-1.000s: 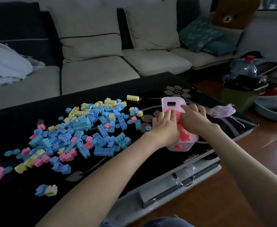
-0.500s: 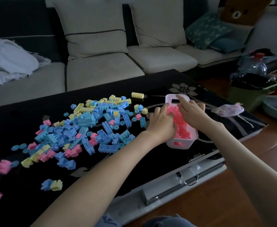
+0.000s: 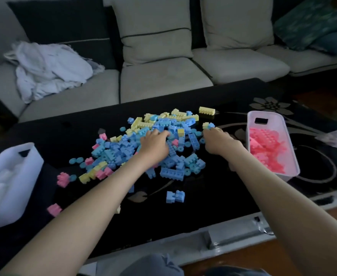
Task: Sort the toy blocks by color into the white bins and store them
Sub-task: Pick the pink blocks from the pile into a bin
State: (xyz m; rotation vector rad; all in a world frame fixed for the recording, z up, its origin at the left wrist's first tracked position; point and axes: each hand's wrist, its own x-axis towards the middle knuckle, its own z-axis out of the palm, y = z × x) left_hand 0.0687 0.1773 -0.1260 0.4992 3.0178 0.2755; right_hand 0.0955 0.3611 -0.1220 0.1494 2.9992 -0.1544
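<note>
A heap of blue, yellow and pink toy blocks (image 3: 122,150) lies in the middle of the black table (image 3: 203,208). My left hand (image 3: 153,145) rests palm down on the heap, its bent fingers touching blue blocks. At the heap's right edge is my right hand (image 3: 220,143), knuckles up, fingers curled under and their tips hidden. To the right stands a white bin (image 3: 283,126) holding pink blocks (image 3: 263,146). A second white bin (image 3: 24,176) stands at the left edge.
A long yellow block (image 3: 206,110) lies apart behind the heap. A blue pair (image 3: 175,196) and loose pink blocks (image 3: 63,179) sit nearer the front. A sofa with white cloth (image 3: 50,66) runs behind the table. A metal drawer handle (image 3: 263,228) shows below the table edge.
Both hands have left the bin of pink blocks and moved left onto the heap. The view has swung left, bringing the second white bin into sight.
</note>
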